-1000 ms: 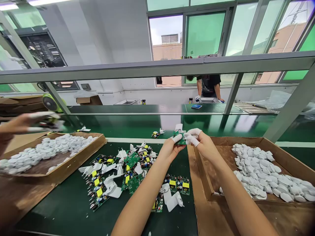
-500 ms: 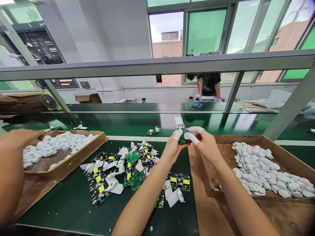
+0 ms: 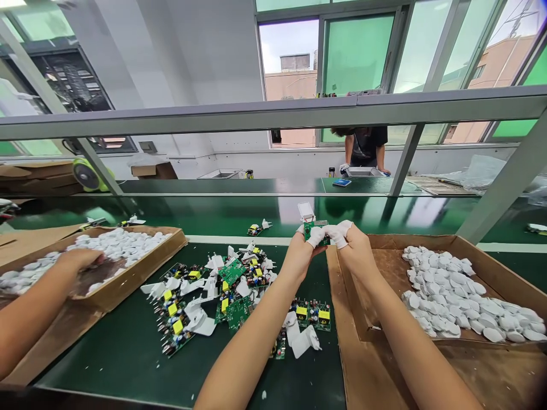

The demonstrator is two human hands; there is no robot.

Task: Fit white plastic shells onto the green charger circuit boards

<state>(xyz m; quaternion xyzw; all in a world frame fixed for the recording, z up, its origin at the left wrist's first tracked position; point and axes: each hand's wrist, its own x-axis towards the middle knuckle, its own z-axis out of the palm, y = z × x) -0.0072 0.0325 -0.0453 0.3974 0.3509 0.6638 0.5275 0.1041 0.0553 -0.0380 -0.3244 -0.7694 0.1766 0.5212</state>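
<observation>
Just past the right end of the loose heap of green circuit boards and white plug parts [image 3: 213, 302] on the dark green belt, the left hand [image 3: 299, 259] and the right hand [image 3: 356, 253] meet. Their white-capped fingertips [image 3: 317, 236] are pinched narrow from both sides on one small green circuit board [image 3: 311, 229], held raised above the belt. A grip like this probably works best on the board's bare edges, off the soldered parts. Even pressure from both thumbs would keep the white plastic plug shell [image 3: 306, 211] at its far edge square rather than cocked. The board is mostly hidden by the fingers, with only a strip of green showing. The shell is pale, boxy and tipped slightly away; whether it is seated on the board I cannot tell. Right of the heap lies a brown cardboard tray [image 3: 354, 296] holding white oval plastic caps [image 3: 444, 290]. Left of the heap, a co-worker's hand [image 3: 79, 259] rests in a second cardboard tray [image 3: 141, 267] of similar caps. Beyond the heap a lone small board [image 3: 255, 229] lies on the belt, and far beyond it a person in a dark shirt [image 3: 365, 145] stands at a bench.
</observation>
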